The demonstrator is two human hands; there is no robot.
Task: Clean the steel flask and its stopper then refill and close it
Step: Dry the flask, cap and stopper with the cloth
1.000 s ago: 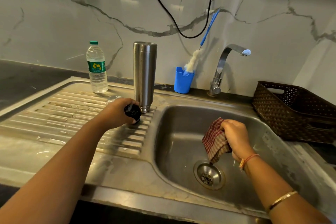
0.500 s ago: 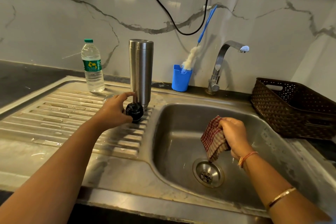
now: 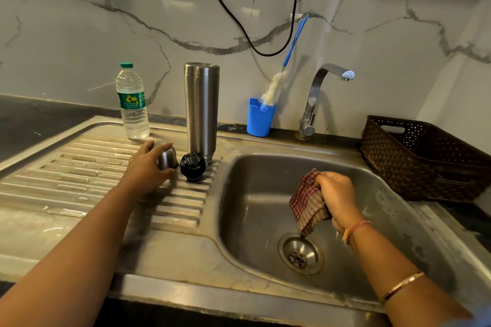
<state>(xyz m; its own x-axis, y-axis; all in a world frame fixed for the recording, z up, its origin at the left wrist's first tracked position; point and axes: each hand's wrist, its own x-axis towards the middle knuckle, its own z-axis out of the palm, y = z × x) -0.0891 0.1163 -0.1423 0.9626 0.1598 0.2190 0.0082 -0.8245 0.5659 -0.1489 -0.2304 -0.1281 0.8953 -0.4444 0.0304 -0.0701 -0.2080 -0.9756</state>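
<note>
The steel flask stands on the drainboard, close to the sink's left rim. Its black stopper sits by itself on the ribs just in front of the flask. To the left of the stopper is a small steel cap. My left hand grips this cap, with fingers over its top and the thumb at its base. My right hand holds a bunched red-checked cloth over the sink basin, above the drain.
A plastic water bottle with a green cap stands at the back of the drainboard. A blue holder with a bottle brush and the tap stand behind the basin. A dark woven basket is at the right. A black cable hangs on the wall.
My left hand has let go of the black stopper, left it on the drainboard, and moved left onto the steel cap. The right hand with the cloth has barely moved.
</note>
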